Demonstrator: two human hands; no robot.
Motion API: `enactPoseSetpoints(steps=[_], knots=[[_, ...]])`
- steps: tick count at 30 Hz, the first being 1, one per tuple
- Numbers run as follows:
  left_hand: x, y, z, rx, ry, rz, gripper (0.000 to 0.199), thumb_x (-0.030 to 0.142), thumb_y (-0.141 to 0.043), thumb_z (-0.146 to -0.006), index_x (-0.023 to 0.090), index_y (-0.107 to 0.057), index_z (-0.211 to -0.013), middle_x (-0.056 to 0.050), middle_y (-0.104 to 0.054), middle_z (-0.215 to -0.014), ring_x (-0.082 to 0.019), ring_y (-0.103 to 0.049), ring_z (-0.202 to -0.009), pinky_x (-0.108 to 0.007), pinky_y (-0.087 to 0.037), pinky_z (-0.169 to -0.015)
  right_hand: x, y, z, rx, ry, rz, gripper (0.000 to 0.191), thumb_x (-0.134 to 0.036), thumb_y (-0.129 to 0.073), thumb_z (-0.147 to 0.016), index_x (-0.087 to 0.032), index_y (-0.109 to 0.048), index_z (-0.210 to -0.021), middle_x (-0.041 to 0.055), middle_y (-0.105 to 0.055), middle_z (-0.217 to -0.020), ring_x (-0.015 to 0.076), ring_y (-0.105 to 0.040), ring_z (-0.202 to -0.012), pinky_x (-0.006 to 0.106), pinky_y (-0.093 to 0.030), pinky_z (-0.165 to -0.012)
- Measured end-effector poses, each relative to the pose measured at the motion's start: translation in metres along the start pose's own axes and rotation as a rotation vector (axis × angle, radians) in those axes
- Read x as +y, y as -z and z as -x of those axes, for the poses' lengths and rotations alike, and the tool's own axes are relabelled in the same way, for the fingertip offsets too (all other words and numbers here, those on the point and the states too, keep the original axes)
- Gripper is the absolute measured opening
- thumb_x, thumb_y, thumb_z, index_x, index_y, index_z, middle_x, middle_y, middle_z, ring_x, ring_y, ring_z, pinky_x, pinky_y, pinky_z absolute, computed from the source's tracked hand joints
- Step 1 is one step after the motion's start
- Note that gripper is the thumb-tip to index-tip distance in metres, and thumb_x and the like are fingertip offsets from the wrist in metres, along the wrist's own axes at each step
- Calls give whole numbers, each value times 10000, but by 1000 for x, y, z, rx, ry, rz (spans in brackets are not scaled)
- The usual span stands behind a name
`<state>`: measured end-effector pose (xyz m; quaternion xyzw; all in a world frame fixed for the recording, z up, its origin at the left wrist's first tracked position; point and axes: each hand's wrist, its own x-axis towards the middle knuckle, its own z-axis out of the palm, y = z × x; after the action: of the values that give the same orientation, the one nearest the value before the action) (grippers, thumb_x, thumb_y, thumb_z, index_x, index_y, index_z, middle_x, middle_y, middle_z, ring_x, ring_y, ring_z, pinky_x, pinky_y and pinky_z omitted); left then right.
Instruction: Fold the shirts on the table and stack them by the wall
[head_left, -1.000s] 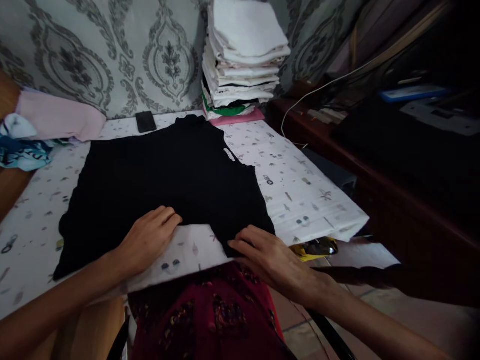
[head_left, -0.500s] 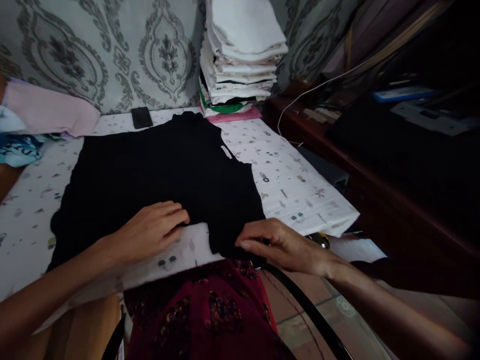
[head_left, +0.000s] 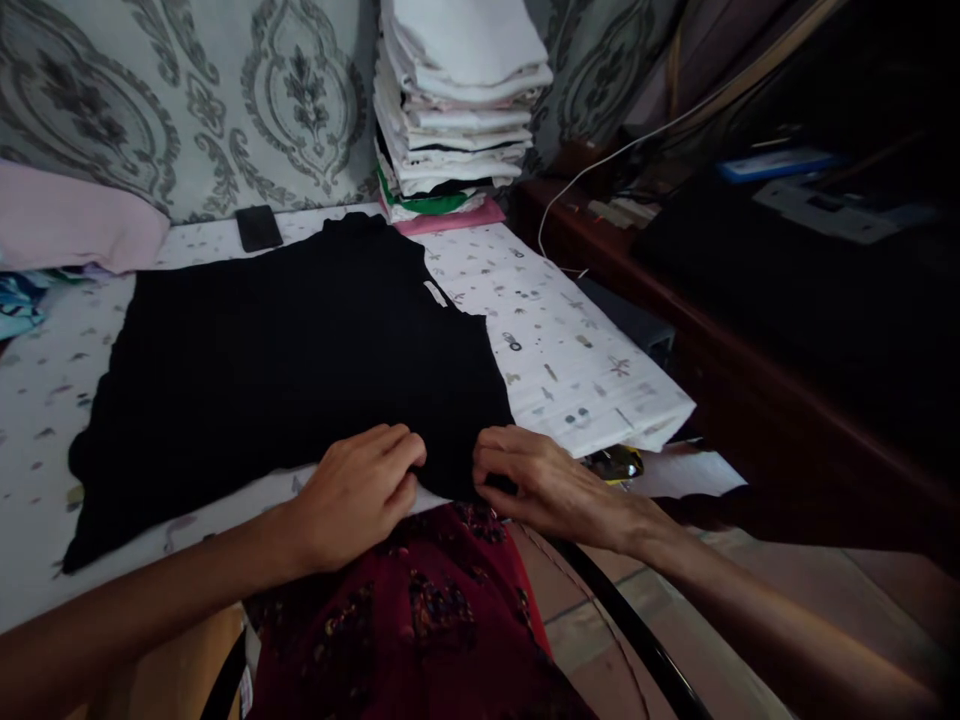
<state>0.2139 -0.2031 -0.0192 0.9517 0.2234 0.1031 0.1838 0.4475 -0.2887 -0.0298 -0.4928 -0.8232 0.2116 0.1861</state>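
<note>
A black garment (head_left: 285,360) with a small white label at its neckline lies spread on the table (head_left: 592,385), which has a white printed cover. My left hand (head_left: 367,490) has its fingers closed on the garment's near edge. To the right of it, my right hand (head_left: 536,480) pinches the black cloth at its near right corner. The fingertips of both hands are partly hidden by the cloth and knuckles.
A tall stack of folded clothes (head_left: 457,120) stands at the back against the patterned wall. Left of it lies a dark phone-like object (head_left: 258,228). Pink cloth (head_left: 75,220) is at the back left. A white cable (head_left: 600,165) runs over dark furniture on the right.
My left hand has moved right along the near edge and closed on the cloth. That edge now lies straighter. My right hand stays at the corner. The view has shifted slightly.
</note>
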Motion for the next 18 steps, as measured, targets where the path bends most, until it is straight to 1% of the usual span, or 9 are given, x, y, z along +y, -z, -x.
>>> enactPoseSetpoints(steps=[4,7,9,11,13,15,16,18], knots=[[2,14,-5,63,110,272,114,126,-428,-869,216,-493,-841,27,-545,-791,-107,-500,-630,-246,-424,-588,6,3,-1,-30,12,-95,134,-78,-531,-834,-189,-588,-785,18,-576,-808,137,-528,-741,261,-403,-689],[2,18,-7,92,165,431,114,131,-421,-885,216,-486,-848,30,-535,-775,-98,-523,-630,-216,-422,-553,9,3,0,-34,1,-142,129,-73,-539,-812,-189,-583,-777,17,-580,-811,136,-528,-744,263,-405,-686],[1,16,-5,83,151,449,97,139,-432,-892,216,-488,-877,20,-554,-815,-99,-552,-661,-208,-440,-558,9,4,0,-33,-7,-171,130,-73,-537,-811,-187,-580,-767,17,-573,-804,134,-522,-741,260,-402,-672],[-1,12,-1,49,62,313,77,151,-452,-896,214,-497,-900,5,-574,-864,-116,-572,-714,-226,-464,-599,7,5,1,-34,-22,-195,132,-74,-532,-815,-185,-577,-759,15,-568,-799,131,-518,-743,257,-397,-664],[-3,7,4,-9,-65,74,51,183,-485,-905,208,-522,-929,-23,-600,-925,-161,-586,-806,-269,-486,-652,5,7,1,-41,-38,-213,132,-72,-531,-818,-184,-573,-762,15,-568,-804,132,-520,-757,257,-396,-669],[-4,2,8,-64,-161,-134,64,188,-492,-918,197,-549,-947,-50,-615,-961,-204,-582,-870,-312,-499,-687,5,9,0,-61,-43,-220,131,-67,-535,-816,-183,-566,-764,12,-567,-813,131,-521,-766,255,-392,-669],[-5,1,9,-81,-190,-201,80,172,-480,-924,189,-557,-943,-56,-617,-954,-212,-576,-873,-326,-503,-700,5,11,0,-76,-43,-215,130,-63,-539,-813,-183,-562,-768,11,-566,-820,129,-520,-767,253,-389,-666],[-5,-1,9,-93,-224,-266,138,122,-439,-930,178,-563,-911,-56,-609,-913,-207,-566,-844,-336,-506,-715,4,16,-1,-120,-49,-182,140,-49,-538,-808,-184,-550,-770,7,-561,-830,124,-515,-761,249,-381,-658]])
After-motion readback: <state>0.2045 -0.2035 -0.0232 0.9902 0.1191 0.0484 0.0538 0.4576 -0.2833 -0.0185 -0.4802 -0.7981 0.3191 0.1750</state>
